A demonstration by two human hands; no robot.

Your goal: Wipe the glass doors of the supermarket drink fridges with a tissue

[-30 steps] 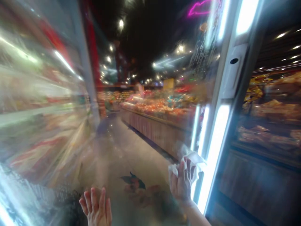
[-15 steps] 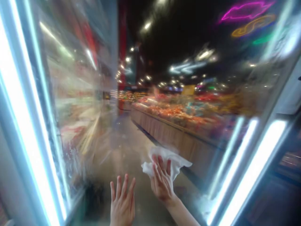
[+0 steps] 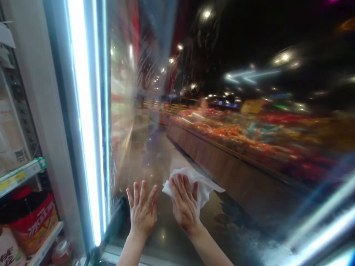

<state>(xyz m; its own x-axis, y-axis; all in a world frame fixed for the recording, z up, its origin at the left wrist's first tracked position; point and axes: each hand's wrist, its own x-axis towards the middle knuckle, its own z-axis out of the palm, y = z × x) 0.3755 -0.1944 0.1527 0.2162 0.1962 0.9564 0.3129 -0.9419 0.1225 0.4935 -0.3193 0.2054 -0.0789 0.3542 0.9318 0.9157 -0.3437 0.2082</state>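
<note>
A thin white cloth lies spread under my right hand, which presses it flat against a see-through glass pane. The fingers of that hand are stretched forward over the cloth, and its edges fan out to both sides. My left hand is to the left of it, empty, with the fingers spread and the palm turned toward the glass. Whether the left palm touches the pane I cannot tell. Watery smears show on the upper part of the glass.
Bright light tubes run up the left frame, and more tubes glow at lower right. Shelves with packaged goods, including a red tub, stand at left. Past the glass, a long display counter borders an aisle.
My view has swung left, so the shelves have come into sight. My right hand with the cloth has shifted slightly left and up in view. My left hand has risen, fingers more spread.
</note>
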